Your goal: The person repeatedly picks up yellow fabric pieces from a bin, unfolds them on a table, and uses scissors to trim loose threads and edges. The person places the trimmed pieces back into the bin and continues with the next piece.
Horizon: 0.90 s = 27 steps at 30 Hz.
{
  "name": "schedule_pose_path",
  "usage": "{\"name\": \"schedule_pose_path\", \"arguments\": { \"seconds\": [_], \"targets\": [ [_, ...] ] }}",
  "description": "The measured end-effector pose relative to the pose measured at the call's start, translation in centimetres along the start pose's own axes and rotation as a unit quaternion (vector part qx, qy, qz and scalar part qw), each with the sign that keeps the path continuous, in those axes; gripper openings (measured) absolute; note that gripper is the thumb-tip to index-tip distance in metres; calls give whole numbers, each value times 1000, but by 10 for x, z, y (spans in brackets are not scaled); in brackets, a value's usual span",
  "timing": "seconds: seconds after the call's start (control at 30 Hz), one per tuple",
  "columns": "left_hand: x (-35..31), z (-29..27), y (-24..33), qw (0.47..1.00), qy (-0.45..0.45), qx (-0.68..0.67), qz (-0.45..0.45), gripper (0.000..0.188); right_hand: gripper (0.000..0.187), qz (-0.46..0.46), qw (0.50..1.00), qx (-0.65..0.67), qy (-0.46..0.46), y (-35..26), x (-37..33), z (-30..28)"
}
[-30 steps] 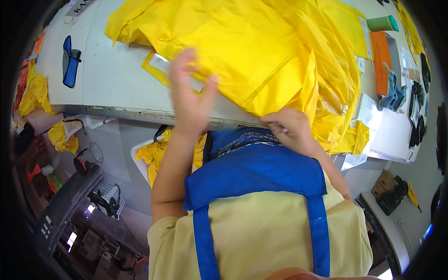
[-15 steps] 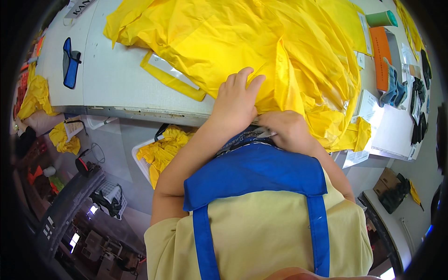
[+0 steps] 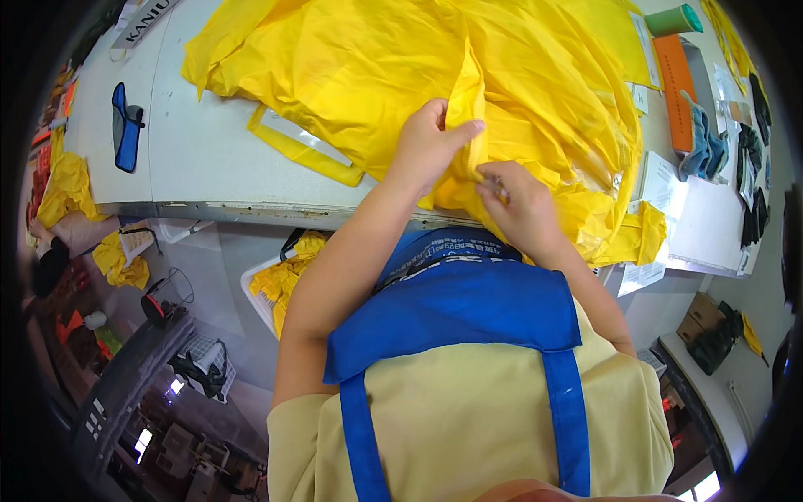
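A large yellow garment [image 3: 360,92] of thin, creased fabric lies across the table, with a zip edge [image 3: 473,109] running toward me. My left hand [image 3: 428,146] is closed round the fold beside the zip, its thumb laid over the fabric. Just to the right and nearer me, my right hand [image 3: 520,199] is pinched, with its fingertips against the lower part of that edge. Something small and shiny shows under its curled fingers, too small to name.
The white table [image 3: 201,159] ends in a metal-trimmed front edge. Lower left, a white basket [image 3: 258,294] holds yellow fabric. A blue-and-grey object [image 3: 126,130] lies left; an orange box [image 3: 674,88], a green roll [image 3: 674,18] and a blue cloth [image 3: 704,144] are right.
Both hands have moved away from my body. The left hand has gone from lying on the fabric to gripping the lifted zip edge, and the right has come up from the table edge to it.
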<state>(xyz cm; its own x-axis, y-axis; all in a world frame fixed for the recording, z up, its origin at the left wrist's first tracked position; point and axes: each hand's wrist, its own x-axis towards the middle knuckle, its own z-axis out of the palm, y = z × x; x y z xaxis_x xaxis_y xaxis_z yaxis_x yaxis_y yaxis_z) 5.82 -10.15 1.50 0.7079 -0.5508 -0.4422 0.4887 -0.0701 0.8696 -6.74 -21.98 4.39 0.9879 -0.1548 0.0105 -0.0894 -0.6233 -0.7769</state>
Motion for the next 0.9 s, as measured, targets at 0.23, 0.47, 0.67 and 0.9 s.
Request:
{"name": "schedule_pose_path", "arguments": {
  "seconds": [0.23, 0.47, 0.67, 0.9],
  "targets": [
    [-39, 1, 33, 958, -18, -287, -5, 29, 26, 53, 986, 129, 92, -7, 9, -21],
    [-56, -8, 34, 960, -31, -275, 31, 26, 24, -89, 983, 131, 92, -28, 39, -21],
    [-60, -14, 28, 966, -45, -253, 39, 25, 12, -60, 988, 133, 41, -31, 46, -17],
    [-65, -10, 30, 954, -37, -293, 45, 28, 16, 68, 940, 328, 65, -27, 40, -24]
  ]
}}
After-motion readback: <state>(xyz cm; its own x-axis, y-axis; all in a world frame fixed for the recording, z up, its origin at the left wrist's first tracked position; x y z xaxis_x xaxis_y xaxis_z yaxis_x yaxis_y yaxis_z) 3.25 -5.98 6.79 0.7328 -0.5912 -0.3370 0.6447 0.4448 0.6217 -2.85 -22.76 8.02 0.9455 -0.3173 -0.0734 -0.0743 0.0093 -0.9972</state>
